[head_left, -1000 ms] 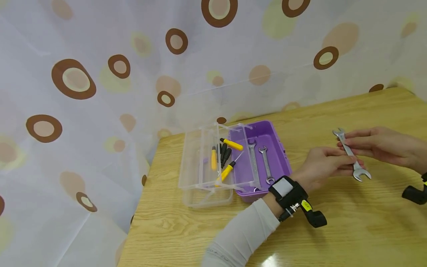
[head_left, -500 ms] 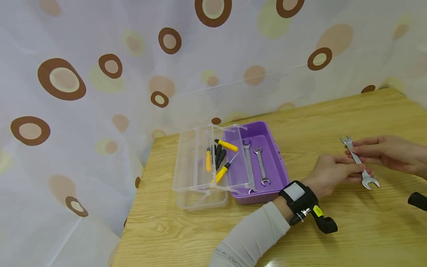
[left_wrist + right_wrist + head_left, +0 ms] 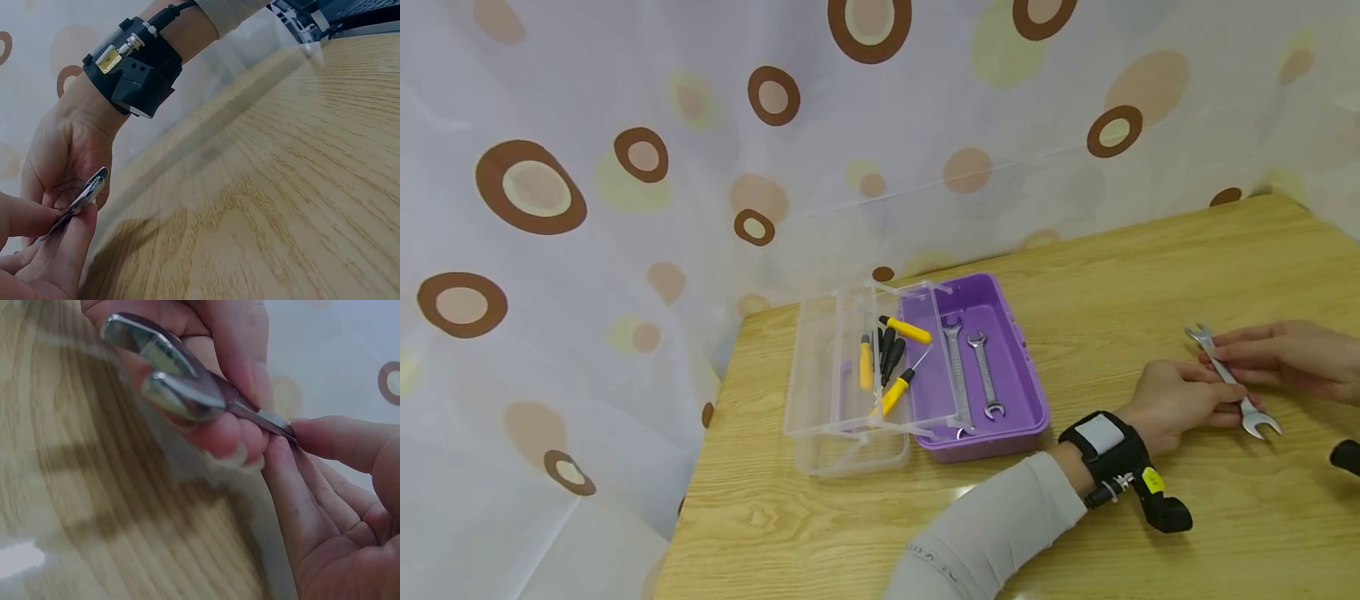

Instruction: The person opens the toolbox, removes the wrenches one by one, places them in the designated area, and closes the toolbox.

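Our left hand (image 3: 1180,406) and right hand (image 3: 1288,360) pinch the wrench (image 3: 1224,373), now farther from the box (image 3: 988,447), so we're likely not done.

No legible txt; sleeve lettering (image 3: 934,562) & yellow wrist tag (image 3: 1153,481) too blurry

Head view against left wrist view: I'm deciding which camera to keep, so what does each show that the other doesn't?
Only the head view shows the purple toolbox with open-end wrenches in it, the clear plastic trays with yellow-handled screwdrivers, and the left wrist's black strap.

Only the left wrist view shows the right wrist's black strap and, cut off at its top right corner, a dark object I cannot identify.

Both show the left hand and right hand gripping a silver open-end wrench, plus the wooden tabletop and patterned backdrop.
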Demonstrator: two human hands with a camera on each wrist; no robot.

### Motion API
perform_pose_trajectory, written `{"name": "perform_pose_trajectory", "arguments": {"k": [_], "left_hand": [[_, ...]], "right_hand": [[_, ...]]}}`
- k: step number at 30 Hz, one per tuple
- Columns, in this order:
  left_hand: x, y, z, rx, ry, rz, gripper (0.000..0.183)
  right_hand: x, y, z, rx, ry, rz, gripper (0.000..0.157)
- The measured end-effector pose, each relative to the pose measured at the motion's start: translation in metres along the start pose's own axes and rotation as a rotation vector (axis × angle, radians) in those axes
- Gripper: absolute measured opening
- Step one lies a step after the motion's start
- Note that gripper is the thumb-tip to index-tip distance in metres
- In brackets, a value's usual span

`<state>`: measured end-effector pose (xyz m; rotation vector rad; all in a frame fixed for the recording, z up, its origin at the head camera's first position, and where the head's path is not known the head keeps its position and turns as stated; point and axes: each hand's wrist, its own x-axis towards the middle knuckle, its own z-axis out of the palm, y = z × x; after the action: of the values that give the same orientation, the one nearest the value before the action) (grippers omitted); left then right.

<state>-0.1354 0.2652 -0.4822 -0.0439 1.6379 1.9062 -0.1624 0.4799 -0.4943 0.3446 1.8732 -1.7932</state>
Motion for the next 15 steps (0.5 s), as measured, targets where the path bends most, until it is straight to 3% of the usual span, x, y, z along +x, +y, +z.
{"name": "perform_pose_trajectory", "arguments": {"k": [9, 15], "left_hand": [[0.0084, -0.0101, 0.0062, -0.003, 0.041, 0.012, 0.015], [0.0076, -0.0089, 0.0090, 0.205, 0.080, 0.001, 0.014]], "right_hand": [[0.0032, 0.0041, -0.0038, -0.062, 0.026, -0.004, 0.029], [0.0007, 0.0032, -0.0009, -0.296, 0.060, -0.045, 0.042]]}}
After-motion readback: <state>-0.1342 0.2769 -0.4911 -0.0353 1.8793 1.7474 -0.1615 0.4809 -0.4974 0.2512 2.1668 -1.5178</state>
